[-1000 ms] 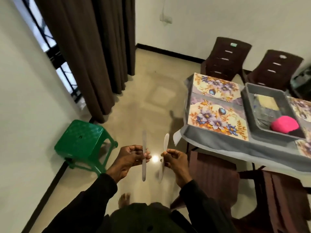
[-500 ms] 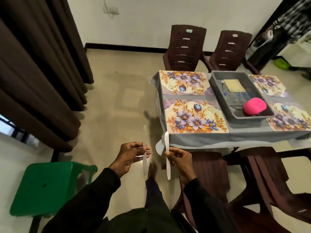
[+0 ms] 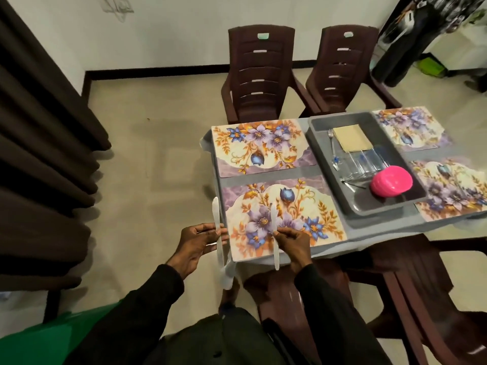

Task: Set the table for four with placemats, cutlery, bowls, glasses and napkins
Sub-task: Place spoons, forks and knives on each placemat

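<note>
The floor (image 3: 158, 154) is smooth, glossy beige tile under a plain pale wall (image 3: 171, 30) with a dark skirting. Heavy dark brown curtains (image 3: 39, 154) hang in deep folds down the left side.

The surface (image 3: 382, 225) is covered in grey cloth. Two brown moulded plastic chairs with slatted backs stand at its far side, the far left chair (image 3: 261, 75) and the far right chair (image 3: 345, 72). Each has a small pale patch near the top, too small to read. Two near chairs (image 3: 421, 285) of the same kind are pushed in at the near edge. A green plastic stool (image 3: 52, 341) shows at the lower left.

Four rectangular placemats printed with purple and blue flowers and orange leaves lie flat on the cloth, two either side of a deep grey plastic tray (image 3: 326, 154). They are the near left placemat (image 3: 316, 206), far left placemat (image 3: 263, 146), far right placemat (image 3: 411, 130) and near right placemat (image 3: 453, 191).

In the tray are a round pink bowl (image 3: 391, 181) turned upside down, a square stack of tan napkins (image 3: 351, 138), clear glasses (image 3: 363, 164) lying on their sides and a metal fork (image 3: 332, 143).

The left hand (image 3: 197, 243), in a dark sleeve, pinches a slim, flat white cutlery piece (image 3: 216, 219) upright between thumb and fingertips, just off the surface's left edge. The right hand (image 3: 292, 241) pinches a second white cutlery piece (image 3: 274, 219) upright over the near left placemat. Whether these are knives or spoons I cannot tell.
</note>
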